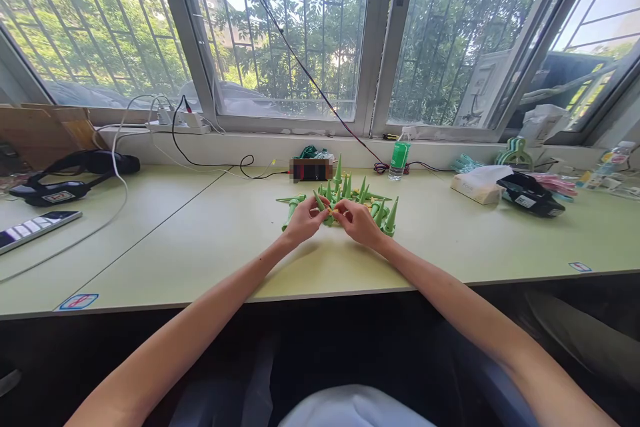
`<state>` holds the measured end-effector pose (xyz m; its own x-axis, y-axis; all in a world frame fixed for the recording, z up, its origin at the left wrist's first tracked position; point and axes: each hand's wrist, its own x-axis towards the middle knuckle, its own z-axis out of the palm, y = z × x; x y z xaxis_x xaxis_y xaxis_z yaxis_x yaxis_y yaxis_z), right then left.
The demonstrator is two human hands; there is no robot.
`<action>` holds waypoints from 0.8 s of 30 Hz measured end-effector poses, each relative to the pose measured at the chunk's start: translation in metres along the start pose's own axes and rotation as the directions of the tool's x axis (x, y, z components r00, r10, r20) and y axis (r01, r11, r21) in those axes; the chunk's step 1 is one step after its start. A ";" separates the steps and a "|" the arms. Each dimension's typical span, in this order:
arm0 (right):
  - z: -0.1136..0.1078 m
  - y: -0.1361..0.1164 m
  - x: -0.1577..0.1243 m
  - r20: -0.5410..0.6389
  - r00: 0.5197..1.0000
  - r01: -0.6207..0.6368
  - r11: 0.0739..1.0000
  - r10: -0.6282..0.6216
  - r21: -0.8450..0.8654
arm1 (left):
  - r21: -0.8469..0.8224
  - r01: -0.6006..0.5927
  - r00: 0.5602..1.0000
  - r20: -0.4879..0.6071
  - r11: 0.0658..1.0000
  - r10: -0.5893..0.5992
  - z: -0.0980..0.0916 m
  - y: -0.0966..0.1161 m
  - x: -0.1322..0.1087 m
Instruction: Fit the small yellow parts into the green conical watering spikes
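Observation:
My left hand [303,220] is closed on a green cone-shaped spike [319,201], its tip pointing up and to the left. Facing it, my right hand [359,221] pinches a small yellow piece [332,211] against the base of that spike. The fingertips of both hands almost meet, so how the two parts join is hidden. Behind and beside the hands lie several more green spikes [391,217], some upright and some on their sides. Small yellow bits show among them.
Behind the spikes stand a dark box-like device [312,170] and a water bottle [399,157]. A tissue box [475,188] and a black headset strap [533,195] sit to the right. On the left are a phone [37,229], another strap [50,185] and a white cable [113,217].

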<state>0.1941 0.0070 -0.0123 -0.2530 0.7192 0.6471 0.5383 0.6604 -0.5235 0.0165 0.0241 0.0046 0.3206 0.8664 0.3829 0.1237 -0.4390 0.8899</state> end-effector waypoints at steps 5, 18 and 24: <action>0.001 0.004 0.001 0.009 0.999 -0.031 0.998 0.032 -0.051 | 0.132 -0.141 0.990 0.022 0.981 0.140 -0.001 -0.014 0.005; 0.001 0.004 -0.001 0.051 0.997 -0.057 0.998 0.058 -0.030 | 0.271 -0.145 0.988 -0.016 0.952 0.154 -0.003 -0.013 0.005; 0.002 0.005 0.000 0.100 0.995 -0.013 0.999 0.017 -0.045 | 0.312 -0.154 0.988 0.020 0.937 0.155 -0.003 -0.013 0.004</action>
<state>0.1956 0.0105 -0.0161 -0.3226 0.7484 0.5794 0.5768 0.6408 -0.5066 0.0139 0.0342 -0.0044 0.3546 0.7828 0.5114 0.3600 -0.6190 0.6980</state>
